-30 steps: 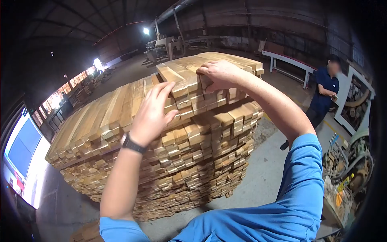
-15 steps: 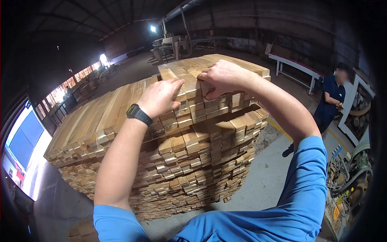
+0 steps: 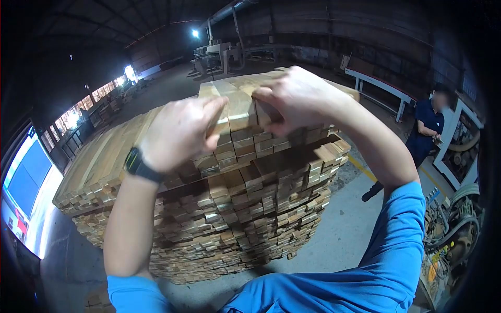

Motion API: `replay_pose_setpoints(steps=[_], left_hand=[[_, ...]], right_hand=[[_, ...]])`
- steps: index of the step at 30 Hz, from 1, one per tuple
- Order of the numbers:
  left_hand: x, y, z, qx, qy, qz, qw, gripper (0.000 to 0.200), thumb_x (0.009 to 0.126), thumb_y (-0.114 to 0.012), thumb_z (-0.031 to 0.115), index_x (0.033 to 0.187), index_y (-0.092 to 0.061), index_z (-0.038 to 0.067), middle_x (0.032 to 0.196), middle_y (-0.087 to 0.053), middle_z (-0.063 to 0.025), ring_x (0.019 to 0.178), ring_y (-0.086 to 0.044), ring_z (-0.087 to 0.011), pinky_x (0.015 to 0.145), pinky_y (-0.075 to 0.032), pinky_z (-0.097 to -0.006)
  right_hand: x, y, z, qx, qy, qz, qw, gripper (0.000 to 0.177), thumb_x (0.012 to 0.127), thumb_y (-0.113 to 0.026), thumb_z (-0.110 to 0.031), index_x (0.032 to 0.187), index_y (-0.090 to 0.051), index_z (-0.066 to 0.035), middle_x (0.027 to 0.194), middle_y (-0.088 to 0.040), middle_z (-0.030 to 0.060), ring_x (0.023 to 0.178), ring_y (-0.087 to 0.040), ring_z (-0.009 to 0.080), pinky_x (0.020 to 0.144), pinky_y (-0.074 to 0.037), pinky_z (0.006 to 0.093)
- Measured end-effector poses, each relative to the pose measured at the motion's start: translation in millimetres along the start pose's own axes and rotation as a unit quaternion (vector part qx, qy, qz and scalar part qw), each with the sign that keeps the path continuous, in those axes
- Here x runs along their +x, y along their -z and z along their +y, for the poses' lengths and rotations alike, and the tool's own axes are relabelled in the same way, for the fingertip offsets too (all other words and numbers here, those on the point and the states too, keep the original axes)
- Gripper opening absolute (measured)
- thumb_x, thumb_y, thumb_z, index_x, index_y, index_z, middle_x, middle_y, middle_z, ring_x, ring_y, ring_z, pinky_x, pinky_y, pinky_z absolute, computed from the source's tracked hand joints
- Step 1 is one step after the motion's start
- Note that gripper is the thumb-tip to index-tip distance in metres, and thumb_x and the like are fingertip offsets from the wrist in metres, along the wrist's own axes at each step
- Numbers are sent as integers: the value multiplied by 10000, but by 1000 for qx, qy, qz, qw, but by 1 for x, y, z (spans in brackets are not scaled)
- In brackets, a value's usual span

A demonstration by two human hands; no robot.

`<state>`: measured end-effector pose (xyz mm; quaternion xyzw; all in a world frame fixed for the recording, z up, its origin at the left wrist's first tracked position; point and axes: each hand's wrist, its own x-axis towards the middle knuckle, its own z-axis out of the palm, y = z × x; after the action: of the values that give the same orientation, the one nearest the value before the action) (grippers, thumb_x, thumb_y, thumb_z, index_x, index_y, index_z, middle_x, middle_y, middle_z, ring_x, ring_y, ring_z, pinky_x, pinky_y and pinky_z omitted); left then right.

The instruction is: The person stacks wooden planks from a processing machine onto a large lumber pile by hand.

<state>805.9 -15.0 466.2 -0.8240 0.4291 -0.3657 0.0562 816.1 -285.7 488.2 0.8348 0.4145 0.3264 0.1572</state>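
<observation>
My left hand point(image 3: 180, 130), with a dark watch on its wrist, grips the near end of light wooden strips point(image 3: 224, 89) at the left edge. Its fingers lie on top and the thumb is on the end face. My right hand point(image 3: 295, 99) pinches the same group of strips from the right, its thumb against the end. The gripped ends stand slightly above the rows beneath them. All this is on top of a tall stack of wood strips point(image 3: 250, 208), whose many end faces point toward me. Both hands are slightly blurred.
A lower layer of long strips point(image 3: 104, 156) extends left. Someone in dark clothes point(image 3: 425, 128) stands at the right, beside a white frame point(image 3: 450, 148). A long white table point(image 3: 383, 88) and machinery point(image 3: 222, 57) stand farther back. Hoses and cables point(image 3: 451, 229) lie at the lower right.
Both hands have come nearer to me and the gripped strip ends have risen and slid toward me. My left hand has also shifted left.
</observation>
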Motion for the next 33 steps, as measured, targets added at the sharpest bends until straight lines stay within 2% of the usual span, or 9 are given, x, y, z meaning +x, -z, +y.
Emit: replay_pose_setpoints(steps=[2,4,6,10,13,16,20,27,33], left_hand=[[-19,22,25,-1,-29,42,999,635,659,-764,94,1271,-607,34,1170,-698,-187,975,-705,-342,838,-598,-410],[-39,38,47,8,-38,50,998,656,639,-777,122,1266,-618,20,1200,-693,-190,1038,-703,-349,878,-595,-400],[-59,48,71,1,-21,16,1000,662,635,-792,124,1263,-618,12,1219,-686,-184,1059,-697,-371,877,-592,-420],[-79,39,76,-46,10,61,997,688,639,-809,150,1285,-608,24,1264,-643,-167,1107,-651,-367,910,-563,-433],[-90,30,69,-169,63,92,979,654,764,-803,281,1336,-577,59,1269,-583,-125,1129,-588,-295,947,-524,-395],[-122,15,64,-469,258,182,825,602,899,-735,392,1358,-540,54,1223,-569,-91,1094,-586,-229,923,-523,-367],[-134,-2,53,-831,361,123,405,599,984,-606,518,1345,-474,60,1172,-547,-107,1101,-567,-226,1014,-492,-443],[-99,-28,68,-913,320,51,248,839,911,-606,676,1447,-456,48,1384,-530,-213,1302,-518,-368,1089,-437,-563],[-72,-37,80,-883,354,162,264,649,916,-698,418,1393,-490,30,1272,-606,-162,1159,-622,-299,979,-549,-477]], right_hand=[[-16,14,-23,3,23,21,1000,402,731,-754,-365,863,-640,-3,705,-672,136,671,-699,305,653,-585,398],[-30,30,-50,-12,25,-27,999,646,706,-805,-405,1166,-616,8,927,-675,104,832,-703,254,683,-597,379],[-47,31,-71,4,64,16,998,459,733,-809,-350,975,-632,-3,845,-654,116,800,-683,256,675,-587,376],[-63,35,-77,70,49,105,991,752,663,-866,-470,1205,-639,-1,1072,-701,142,960,-702,284,805,-587,390],[-91,44,-38,291,-150,66,943,818,745,-829,-540,1316,-614,5,1199,-695,161,1085,-685,276,910,-566,399],[-123,39,5,324,-429,62,841,665,891,-711,-534,1274,-648,5,1123,-709,156,1016,-676,199,876,-544,339],[-173,-10,61,471,-564,-84,673,715,898,-658,-641,1168,-671,21,1044,-716,152,952,-694,199,867,-562,335],[-178,-26,42,675,-571,59,463,610,882,-714,-439,1272,-606,17,1132,-703,186,977,-711,240,883,-581,394],[-177,-19,21,720,-545,74,424,514,919,-676,-336,1247,-603,53,1122,-712,187,971,-725,230,910,-572,392]])
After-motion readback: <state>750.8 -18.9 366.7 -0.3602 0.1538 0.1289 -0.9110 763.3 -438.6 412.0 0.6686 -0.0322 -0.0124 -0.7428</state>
